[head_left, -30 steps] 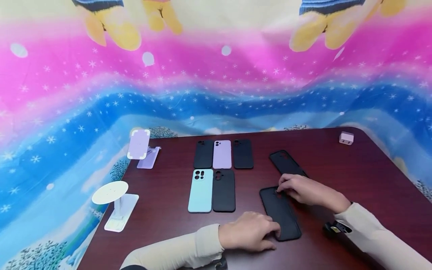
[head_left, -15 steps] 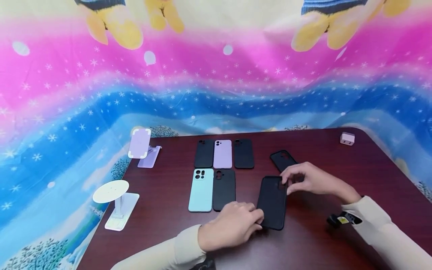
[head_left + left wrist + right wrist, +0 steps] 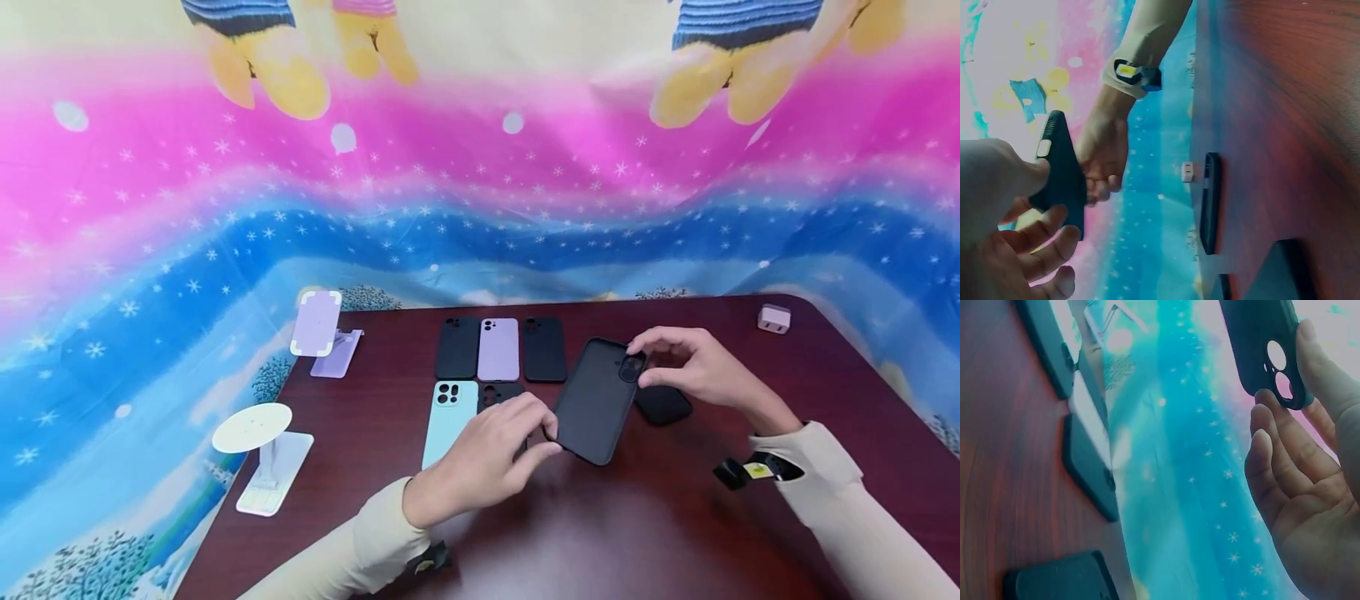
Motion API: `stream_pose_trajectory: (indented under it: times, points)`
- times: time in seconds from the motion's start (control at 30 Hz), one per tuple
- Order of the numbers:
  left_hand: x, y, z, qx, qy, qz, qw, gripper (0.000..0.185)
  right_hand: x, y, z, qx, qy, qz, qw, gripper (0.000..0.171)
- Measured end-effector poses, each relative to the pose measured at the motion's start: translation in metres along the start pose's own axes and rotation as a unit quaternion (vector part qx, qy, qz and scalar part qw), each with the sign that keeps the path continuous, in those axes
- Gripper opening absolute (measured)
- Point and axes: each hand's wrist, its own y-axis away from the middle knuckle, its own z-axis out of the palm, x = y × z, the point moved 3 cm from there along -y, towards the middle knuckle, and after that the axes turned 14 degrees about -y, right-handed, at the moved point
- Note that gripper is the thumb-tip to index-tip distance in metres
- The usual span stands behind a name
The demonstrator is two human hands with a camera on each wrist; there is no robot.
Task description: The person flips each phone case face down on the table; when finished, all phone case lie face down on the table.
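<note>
Both hands hold a black phone case point(image 3: 596, 400) tilted above the table, its inner side facing the head camera. My left hand point(image 3: 491, 454) pinches its lower left corner between thumb and fingers. At the upper right corner, beside the camera cutout, my right hand point(image 3: 693, 367) pinches the edge. The right wrist view shows the case point(image 3: 1260, 337) with its round camera holes between thumb and fingers. Another black case point(image 3: 663, 406) lies on the table behind, mostly hidden by the held case and the right hand.
Left of the hands lie a light blue case point(image 3: 450, 425), a partly covered black case point(image 3: 501, 392), a lilac case point(image 3: 498, 350) and two black cases point(image 3: 456, 350) in rows. A lilac phone stand point(image 3: 317, 323), a white stand point(image 3: 258, 450) and a white plug adapter point(image 3: 774, 318) stand near the edges.
The black case has risen from the table, turned and tilted between both hands. Both hands have moved upward with it, the left also leftward, now covering part of the lower row.
</note>
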Motion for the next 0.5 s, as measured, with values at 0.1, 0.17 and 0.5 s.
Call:
stream_pose_trajectory:
  times: [0.1, 0.17, 0.5]
  points:
    - [-0.002, 0.000, 0.002, 0.016, 0.012, 0.005, 0.9998, 0.012, 0.000, 0.000, 0.000, 0.003, -0.016, -0.005, 1.000, 0.038]
    - [-0.004, 0.000, 0.001, 0.035, 0.006, 0.010, 0.9993, 0.013, -0.001, -0.001, 0.001, -0.002, -0.027, -0.006, 1.000, 0.041]
    - [-0.002, -0.005, -0.011, 0.067, 0.005, 0.025, 0.9974, 0.012, 0.004, -0.004, 0.011, -0.045, -0.204, -0.030, 0.977, 0.066]
